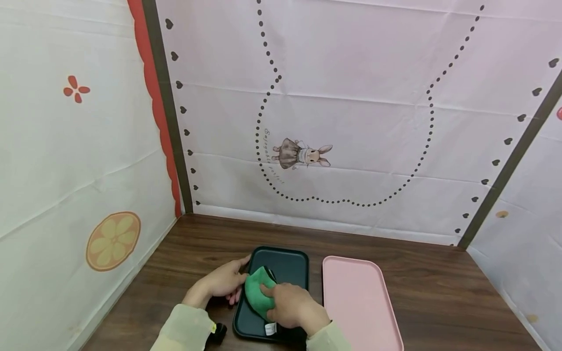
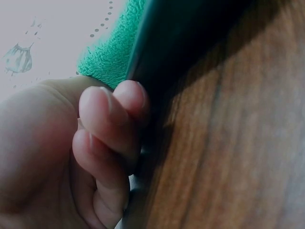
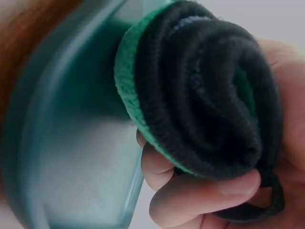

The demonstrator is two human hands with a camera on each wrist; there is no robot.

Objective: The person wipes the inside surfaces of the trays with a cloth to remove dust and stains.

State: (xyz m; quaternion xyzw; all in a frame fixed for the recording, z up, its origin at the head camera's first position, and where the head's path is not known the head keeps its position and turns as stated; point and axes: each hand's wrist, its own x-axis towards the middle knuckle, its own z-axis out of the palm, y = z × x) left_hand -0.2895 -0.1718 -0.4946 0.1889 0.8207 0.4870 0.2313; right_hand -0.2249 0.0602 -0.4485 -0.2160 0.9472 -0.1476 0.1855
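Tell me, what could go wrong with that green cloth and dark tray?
The green cloth looks soft, so it may sag or unfold if the right fingers loosen. Its black loop might catch as it moves. The dark tray could slide if pushed and bump the pink tray beside it, though the left fingers may steady it.
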